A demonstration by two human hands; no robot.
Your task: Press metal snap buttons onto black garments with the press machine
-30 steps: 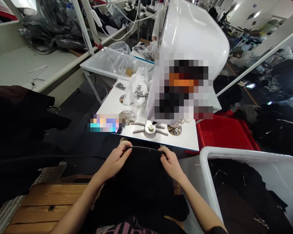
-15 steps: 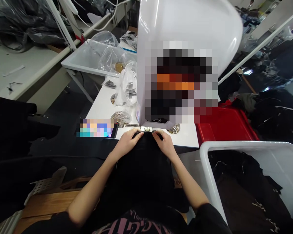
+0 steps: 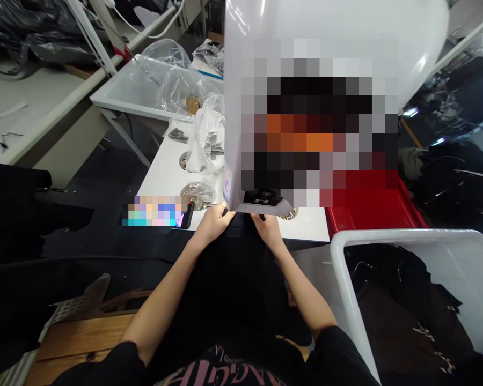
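Presently, left hand (image 3: 211, 225) and right hand (image 3: 268, 231) on black cloth (image 3: 235, 273) at the table edge.
Cloth runs up between both forearms to the white table (image 3: 306, 228), meeting the lower edge of a white machine housing (image 3: 326, 27). Fingertips are hidden behind the housing, so whether the hands grasp or merely rest cannot be told. Red bin (image 3: 370, 217) lies just right.

Black fabric garment (image 3: 235, 279), solid colour. Beyond it, white surface (image 3: 165, 174). To its right, red crate (image 3: 370, 217) and white-rimmed bin (image 3: 386, 234) holding black cloth (image 3: 402, 300). To its left, tan wooden slats (image 3: 80, 335). Nearest the camera, black T-shirt (image 3: 229, 370) with pink lettering.
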